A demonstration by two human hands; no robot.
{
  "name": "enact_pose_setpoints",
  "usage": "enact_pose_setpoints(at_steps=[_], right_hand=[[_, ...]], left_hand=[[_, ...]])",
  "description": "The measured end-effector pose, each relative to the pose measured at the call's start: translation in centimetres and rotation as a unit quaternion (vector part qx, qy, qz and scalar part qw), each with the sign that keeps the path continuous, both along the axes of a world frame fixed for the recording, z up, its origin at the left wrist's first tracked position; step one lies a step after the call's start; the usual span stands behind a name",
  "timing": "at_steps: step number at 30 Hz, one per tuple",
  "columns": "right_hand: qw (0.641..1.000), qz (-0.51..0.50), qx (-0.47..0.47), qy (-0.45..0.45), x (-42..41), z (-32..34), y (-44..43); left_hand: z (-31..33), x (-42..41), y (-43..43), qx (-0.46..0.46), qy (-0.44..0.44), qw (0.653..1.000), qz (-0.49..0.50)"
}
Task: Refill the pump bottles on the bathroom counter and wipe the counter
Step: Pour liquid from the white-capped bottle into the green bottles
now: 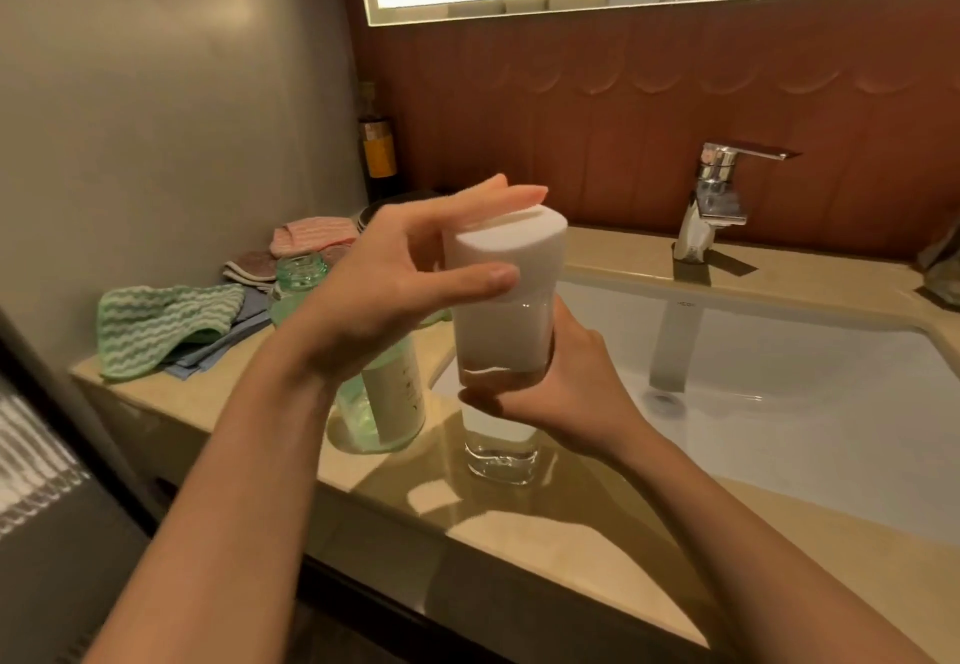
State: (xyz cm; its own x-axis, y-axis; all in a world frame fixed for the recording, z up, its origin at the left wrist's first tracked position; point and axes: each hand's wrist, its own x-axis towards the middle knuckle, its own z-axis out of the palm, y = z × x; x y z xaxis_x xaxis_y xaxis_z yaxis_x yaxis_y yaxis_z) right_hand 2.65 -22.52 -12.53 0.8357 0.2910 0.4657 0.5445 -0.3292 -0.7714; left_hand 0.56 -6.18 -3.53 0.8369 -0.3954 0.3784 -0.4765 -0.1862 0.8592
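Bottle point(500, 336) between left hand point(387, 294), right hand point(566, 385)

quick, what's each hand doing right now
Left hand: pinches the white rounded block.
Right hand: grips the tall clear glass container under it.

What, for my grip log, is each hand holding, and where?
Left hand pinches the white block at its top; right hand grips the clear glass mid-body.
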Motion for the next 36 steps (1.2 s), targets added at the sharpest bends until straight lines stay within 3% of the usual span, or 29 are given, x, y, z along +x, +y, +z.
enact_pose_setpoints(at_steps=[3, 6, 8, 12, 15, 17, 22, 25, 28, 30, 36], right_hand=[[1.0, -0.006, 0.004, -0.005, 0.0, 0.0, 0.0], [1.0, -0.022, 0.005, -0.011, -0.1, 0.0, 0.1], [0.999, -0.035, 0.005, -0.009, -0.1, 0.0, 0.3], [1.0, -0.029, -0.007, -0.001, -0.1, -0.1, 0.2], [1.0, -0.024, -0.006, -0.001, -0.1, -0.1, 0.1], [1.0, -0.023, -0.004, 0.003, -0.2, -0.1, 0.2], [1.0, -0.019, -0.005, -0.002, 0.0, 0.0, 0.1], [1.0, -0.021, 0.017, 0.013, -0.1, 0.0, 0.0], [0.999, -0.019, 0.019, 0.02, -0.1, -0.3, -0.1], [1.0, -0.012, 0.014, 0.022, -0.1, -0.4, 0.0], [1.0, -0.011, 0.001, 0.019, 0.0, -0.4, 0.1]], left_hand=[[0.4, -0.2, -0.8, -0.002, -0.027, 0.995, 0.098], [0.0, 0.4, -3.7, 0.062, -0.104, 0.96, 0.252], [-0.4, 0.4, -5.0, 0.061, -0.123, 0.947, 0.29], [0.4, 0.2, -3.5, 0.043, -0.057, 0.987, 0.141], [1.2, -0.3, -0.9, 0.065, -0.016, 0.997, 0.033], [1.7, -0.5, -0.2, 0.099, -0.033, 0.993, 0.049], [1.0, 0.0, -3.1, 0.147, -0.11, 0.957, 0.226], [0.3, 0.0, -3.9, 0.122, -0.111, 0.971, 0.175], [1.2, -0.3, -2.4, 0.153, -0.079, 0.983, 0.068], [1.6, -0.4, -1.1, 0.171, -0.076, 0.981, 0.048], [1.3, -0.4, -1.7, 0.174, -0.118, 0.961, 0.181]])
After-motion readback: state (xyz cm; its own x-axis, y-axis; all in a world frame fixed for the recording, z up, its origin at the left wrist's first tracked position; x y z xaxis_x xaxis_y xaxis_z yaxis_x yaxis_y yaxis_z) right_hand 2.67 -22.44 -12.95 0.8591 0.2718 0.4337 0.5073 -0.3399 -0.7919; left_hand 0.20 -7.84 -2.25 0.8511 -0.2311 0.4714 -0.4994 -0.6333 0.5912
